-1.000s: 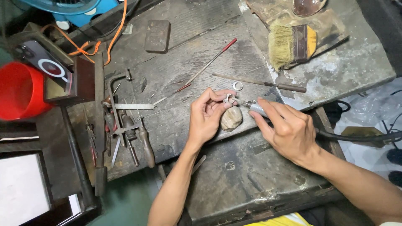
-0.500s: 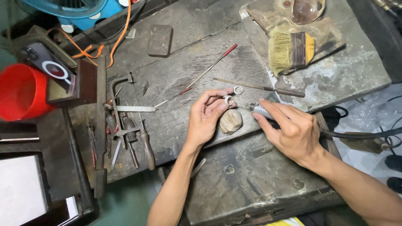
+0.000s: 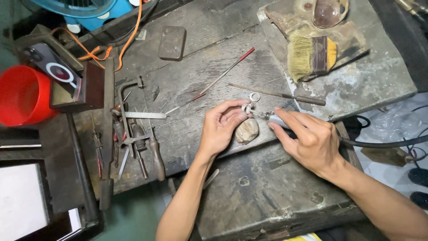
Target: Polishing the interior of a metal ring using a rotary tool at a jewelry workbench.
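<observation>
Head view: a small silver ring [image 3: 246, 108] is pinched between thumb and fingertips of the left hand [image 3: 221, 129], fingers curled shut around it, above a wooden peg [image 3: 246, 130] at the bench [image 3: 267, 187] edge. A rotary handpiece [image 3: 277, 120] is gripped pen-fashion by the right hand [image 3: 312, 143], fingers closed on it, its tip held against the ring; a black hose [image 3: 383, 143] runs off to the right. A second ring [image 3: 254, 97] lies just beyond. A brush [image 3: 310, 56] is seen at upper right, a saw frame [image 3: 127, 111] and files at left, a red tub [image 3: 20, 96] far left.
</observation>
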